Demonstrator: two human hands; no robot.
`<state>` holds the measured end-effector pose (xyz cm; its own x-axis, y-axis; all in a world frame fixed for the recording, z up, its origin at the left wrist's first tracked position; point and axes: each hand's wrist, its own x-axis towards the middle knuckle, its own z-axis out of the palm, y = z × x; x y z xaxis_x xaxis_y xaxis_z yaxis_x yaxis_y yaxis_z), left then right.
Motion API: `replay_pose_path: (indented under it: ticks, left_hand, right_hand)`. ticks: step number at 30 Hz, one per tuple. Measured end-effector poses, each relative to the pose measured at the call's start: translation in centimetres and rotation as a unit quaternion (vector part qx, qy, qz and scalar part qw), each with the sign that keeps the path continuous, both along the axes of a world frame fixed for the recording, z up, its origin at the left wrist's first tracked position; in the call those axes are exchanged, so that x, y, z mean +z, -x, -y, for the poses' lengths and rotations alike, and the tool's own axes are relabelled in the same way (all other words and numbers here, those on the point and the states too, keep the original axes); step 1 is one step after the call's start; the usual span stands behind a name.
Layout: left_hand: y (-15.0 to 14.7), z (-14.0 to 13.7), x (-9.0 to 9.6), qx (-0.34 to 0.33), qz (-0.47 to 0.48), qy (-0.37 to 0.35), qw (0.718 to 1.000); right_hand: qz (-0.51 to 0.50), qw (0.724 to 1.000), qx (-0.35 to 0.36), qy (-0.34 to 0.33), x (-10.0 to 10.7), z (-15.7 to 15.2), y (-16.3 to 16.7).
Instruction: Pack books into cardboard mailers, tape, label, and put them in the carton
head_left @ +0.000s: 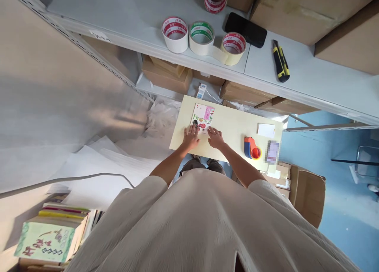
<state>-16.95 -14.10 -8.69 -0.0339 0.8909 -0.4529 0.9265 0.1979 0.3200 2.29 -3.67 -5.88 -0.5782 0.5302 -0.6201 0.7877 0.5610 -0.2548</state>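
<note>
A book (202, 113) with a white and pink cover and the word "Beautiful" lies flat on a pale yellow table (233, 130). My left hand (191, 136) rests on its lower left corner, fingers stretched out and apart. At the lower right corner, my right hand (215, 137) touches the cover with its fingers extended. Neither hand is wrapped round anything. Right of my right hand, an orange and blue tape dispenser (251, 147) lies on the table.
A white paper stack (266, 130) and a blurred-out phone-like item (272, 152) lie at the table's right. Above, a grey shelf (118, 11) bears tape rolls (175, 35), a black case (245, 29) and a utility knife (280, 62). Books (47, 240) are stacked lower left; a cardboard box (308, 193) stands right.
</note>
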Motion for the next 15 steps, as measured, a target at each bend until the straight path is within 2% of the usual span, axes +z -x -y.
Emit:
replay_pose_path:
  ticks: [10, 15]
  left_hand:
    - [4.9, -1.9, -0.1, 0.049, -0.020, 0.038, 0.998]
    - [6.3, -2.4, -0.1, 0.072, -0.023, 0.043, 0.996]
  right_hand:
    - [0.012, 0.999, 0.035, 0.007, 0.0, -1.6, 6.4]
    - [0.024, 0.999, 0.042, 0.006, -0.3, -2.1, 8.5]
